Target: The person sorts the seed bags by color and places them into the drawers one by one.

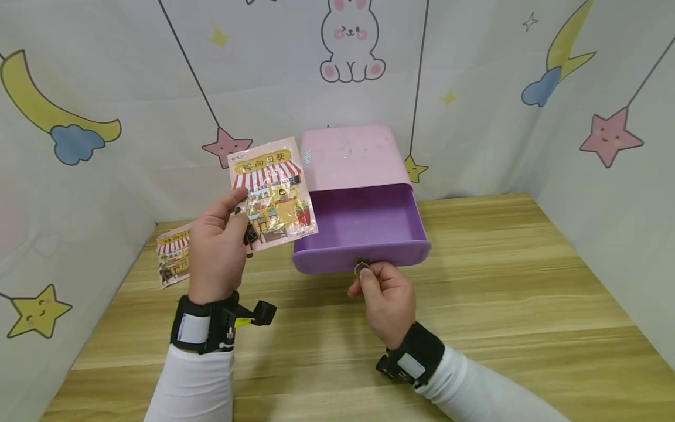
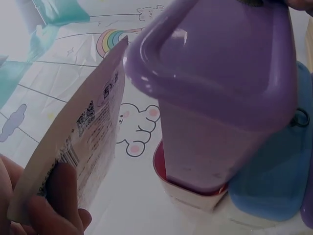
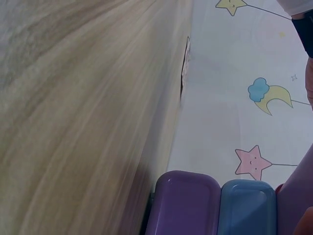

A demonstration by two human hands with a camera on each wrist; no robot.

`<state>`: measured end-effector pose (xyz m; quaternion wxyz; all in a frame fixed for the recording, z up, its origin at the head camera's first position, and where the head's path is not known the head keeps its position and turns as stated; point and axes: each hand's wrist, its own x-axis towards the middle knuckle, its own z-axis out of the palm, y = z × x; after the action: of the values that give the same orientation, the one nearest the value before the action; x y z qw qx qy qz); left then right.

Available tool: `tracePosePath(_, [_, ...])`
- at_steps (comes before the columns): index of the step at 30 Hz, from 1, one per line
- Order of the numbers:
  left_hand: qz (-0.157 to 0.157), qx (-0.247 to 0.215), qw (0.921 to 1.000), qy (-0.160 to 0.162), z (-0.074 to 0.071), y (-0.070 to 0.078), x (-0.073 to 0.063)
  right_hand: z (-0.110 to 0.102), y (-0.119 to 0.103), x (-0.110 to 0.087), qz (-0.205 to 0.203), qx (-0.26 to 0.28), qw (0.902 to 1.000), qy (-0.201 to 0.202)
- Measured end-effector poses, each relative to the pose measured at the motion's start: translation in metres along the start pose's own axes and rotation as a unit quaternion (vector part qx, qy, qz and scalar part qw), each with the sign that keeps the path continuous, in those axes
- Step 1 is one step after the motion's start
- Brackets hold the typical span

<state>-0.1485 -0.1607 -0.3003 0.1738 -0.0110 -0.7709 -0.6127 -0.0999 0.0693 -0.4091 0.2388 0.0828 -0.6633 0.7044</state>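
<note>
My left hand [image 1: 217, 243] pinches a flat printed packet [image 1: 274, 199] with a striped-awning picture, raised left of the drawer. In the left wrist view the back of the packet [image 2: 93, 122] shows a barcode and a square code, with fingers on both sides. A small drawer cabinet [image 1: 353, 155] with a pink top stands at the back. Its purple top drawer [image 1: 364, 253] is pulled out, and its visible inside holds nothing. My right hand [image 1: 390, 299] pinches the ring pull [image 1: 361, 269] on that drawer's front.
A second similar packet [image 1: 174, 255] lies on the wooden table [image 1: 501, 293], partly behind my left hand. Below the pulled-out drawer are a blue drawer [image 3: 247, 208] and another purple drawer [image 3: 186, 205], both pushed in. Patterned cloth walls [image 1: 474, 146] surround the table.
</note>
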Motion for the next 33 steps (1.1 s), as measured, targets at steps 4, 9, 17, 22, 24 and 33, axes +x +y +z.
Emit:
tracePosePath(4, [0.003,0.017,0.9992,-0.036,0.001,0.003,-0.002,0.000,0.001,0.000,0.002,0.006,1.0000,-0.001])
tracePosePath(9, [0.017,0.069,0.9949,-0.071,0.001,0.010,-0.003,0.000,0.002,0.000,0.005,0.007,1.0000,0.000])
tracePosePath(17, [0.006,0.078,0.9905,-0.113,0.001,0.021,-0.003,0.000,0.001,0.001,0.008,0.005,1.0000,-0.002])
tracePosePath(22, [-0.011,0.063,0.9883,-0.138,0.002,0.024,-0.006,-0.001,0.001,0.001,0.012,0.005,0.9999,-0.003])
tracePosePath(24, [-0.017,0.069,0.9870,-0.144,0.001,0.025,-0.007,-0.001,0.001,0.002,0.011,0.002,0.9999,-0.003])
tracePosePath(33, [-0.034,0.089,0.9778,-0.187,-0.007,0.033,-0.016,-0.001,0.000,0.002,0.012,0.005,0.9999,0.000])
